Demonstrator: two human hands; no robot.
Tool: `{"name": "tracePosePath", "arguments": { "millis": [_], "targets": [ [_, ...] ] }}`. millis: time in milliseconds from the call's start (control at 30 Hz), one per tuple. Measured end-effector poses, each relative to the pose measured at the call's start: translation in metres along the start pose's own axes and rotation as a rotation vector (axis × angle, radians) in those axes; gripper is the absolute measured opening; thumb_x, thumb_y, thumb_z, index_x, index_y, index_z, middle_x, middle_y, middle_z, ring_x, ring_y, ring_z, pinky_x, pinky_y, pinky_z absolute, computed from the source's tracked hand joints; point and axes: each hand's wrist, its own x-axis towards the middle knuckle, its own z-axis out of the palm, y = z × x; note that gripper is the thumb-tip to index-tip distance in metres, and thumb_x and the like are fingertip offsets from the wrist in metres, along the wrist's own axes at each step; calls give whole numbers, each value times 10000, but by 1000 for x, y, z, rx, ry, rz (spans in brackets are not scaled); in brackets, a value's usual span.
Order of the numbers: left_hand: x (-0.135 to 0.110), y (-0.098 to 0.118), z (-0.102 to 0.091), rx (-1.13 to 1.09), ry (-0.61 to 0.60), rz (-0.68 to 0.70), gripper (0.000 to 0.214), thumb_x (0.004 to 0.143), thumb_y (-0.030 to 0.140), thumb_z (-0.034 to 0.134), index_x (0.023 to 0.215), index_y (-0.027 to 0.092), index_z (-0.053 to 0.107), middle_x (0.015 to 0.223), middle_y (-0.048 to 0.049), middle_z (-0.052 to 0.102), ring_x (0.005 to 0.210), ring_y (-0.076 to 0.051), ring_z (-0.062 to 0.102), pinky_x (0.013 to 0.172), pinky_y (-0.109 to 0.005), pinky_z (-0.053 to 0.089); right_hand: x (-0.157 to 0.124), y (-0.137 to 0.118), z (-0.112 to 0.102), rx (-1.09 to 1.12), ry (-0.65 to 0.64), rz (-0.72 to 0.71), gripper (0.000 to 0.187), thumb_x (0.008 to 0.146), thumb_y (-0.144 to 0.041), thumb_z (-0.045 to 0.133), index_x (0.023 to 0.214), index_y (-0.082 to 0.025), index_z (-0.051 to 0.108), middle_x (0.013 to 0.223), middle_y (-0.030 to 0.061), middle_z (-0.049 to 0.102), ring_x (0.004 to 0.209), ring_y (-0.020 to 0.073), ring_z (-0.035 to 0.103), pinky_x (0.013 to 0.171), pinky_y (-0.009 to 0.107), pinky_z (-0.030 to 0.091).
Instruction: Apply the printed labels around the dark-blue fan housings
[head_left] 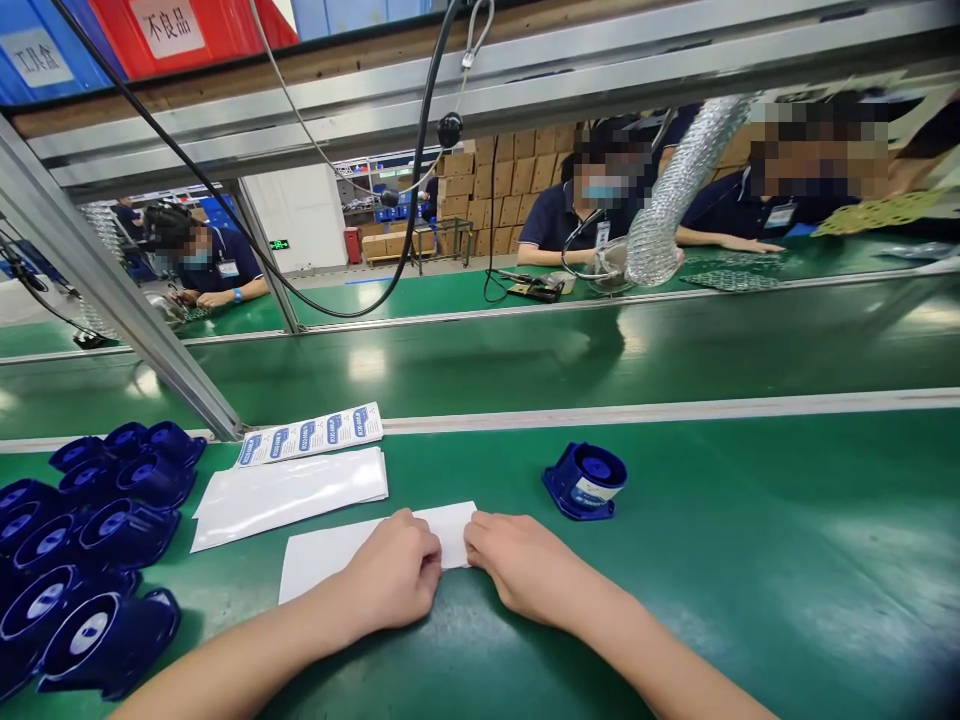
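Bare forearms [259, 650] up front, leading to two hands on one white sheet [322, 557], mid-counter [750, 560], short of its far edge. Left hand [401, 570] is curled tight on it, right hand [517, 565] has the right end pinched. Labelled blue cup [596, 478] sits just past the right hand; printed labels [311, 435] lie near the far edge, more blue cups [90, 535] off left.

Above the metal beam [637, 75], a red bin [232, 30] and blue bin [90, 72]; before it, a black cable [421, 130]; beneath it, cartons [521, 176] and a silver duct [684, 190].
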Motion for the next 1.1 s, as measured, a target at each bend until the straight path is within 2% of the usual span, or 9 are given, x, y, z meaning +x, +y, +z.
{"name": "tracePosePath", "arguments": {
  "millis": [133, 233, 333, 400, 467, 600, 733, 900, 1100],
  "targets": [
    [3, -6, 5, 1, 17, 35, 214, 857, 80, 561, 691, 207, 510, 763, -37, 682, 825, -226, 591, 735, -333, 447, -2, -2, -2, -11, -28, 16, 234, 931, 3, 542, 971, -174, 689, 1007, 64, 729, 887, 248, 693, 644, 371, 331],
    [5, -10, 8, -21, 30, 51, 212, 846, 77, 560, 693, 212, 503, 739, -34, 674, 809, -225, 584, 725, -331, 439, 0, -8, -2, -37, -41, 52, 324, 831, 74, 546, 1016, -149, 693, 1036, 97, 725, 884, 272, 698, 650, 383, 332],
    [6, -11, 8, -20, 40, 51, 208, 835, 77, 569, 698, 214, 490, 735, -40, 671, 803, -228, 583, 711, -328, 430, 3, -12, 0, -63, -40, 83, 350, 809, 89, 546, 1054, -117, 686, 1046, 136, 718, 919, 312, 697, 662, 397, 350],
    [7, -12, 7, -12, 50, 50, 202, 833, 81, 577, 706, 213, 491, 749, -48, 677, 802, -232, 583, 709, -330, 426, 5, -11, 0, -70, -25, 93, 348, 825, 94, 531, 1062, -111, 681, 1052, 140, 711, 941, 318, 687, 674, 399, 373],
    [7, -12, 7, -7, 59, 49, 197, 842, 80, 573, 713, 210, 501, 761, -55, 685, 803, -234, 587, 709, -332, 426, 5, -8, 0, -70, 1, 84, 279, 919, 48, 506, 1058, -125, 675, 1071, 126, 702, 969, 305, 669, 701, 397, 408],
    [6, -9, 11, -25, 55, 115, 164, 883, 88, 566, 766, 203, 563, 813, -50, 716, 829, -223, 610, 757, -319, 461, 1, -3, 3, 31, 81, -83, 165, 1096, -209, 523, 1024, -178, 668, 1097, 65, 695, 1032, 251, 630, 850, 360, 469],
    [0, -3, 12, -73, 41, 200, 142, 952, 115, 547, 864, 193, 627, 909, -51, 745, 859, -210, 630, 839, -316, 489, -2, -5, 2, 95, 21, -126, 164, 1058, -151, 554, 955, -173, 679, 997, 62, 730, 963, 249, 660, 808, 348, 442],
    [-7, -4, -5, -44, -40, 85, 91, 963, 258, 684, 904, 189, 674, 939, -68, 753, 978, -263, 651, 806, -343, 486, -5, -3, -7, 65, -15, -2, 166, 1007, -111, 581, 902, -155, 702, 910, 115, 747, 834, 290, 686, 640, 369, 296],
    [-2, -9, -4, 98, -47, 167, 108, 979, 166, 581, 900, 192, 649, 952, -69, 755, 927, -256, 665, 760, -352, 468, -10, 1, -10, 71, -24, 45, 180, 1022, -125, 573, 892, -156, 693, 908, 111, 748, 806, 274, 686, 620, 357, 271]
  ]
}}
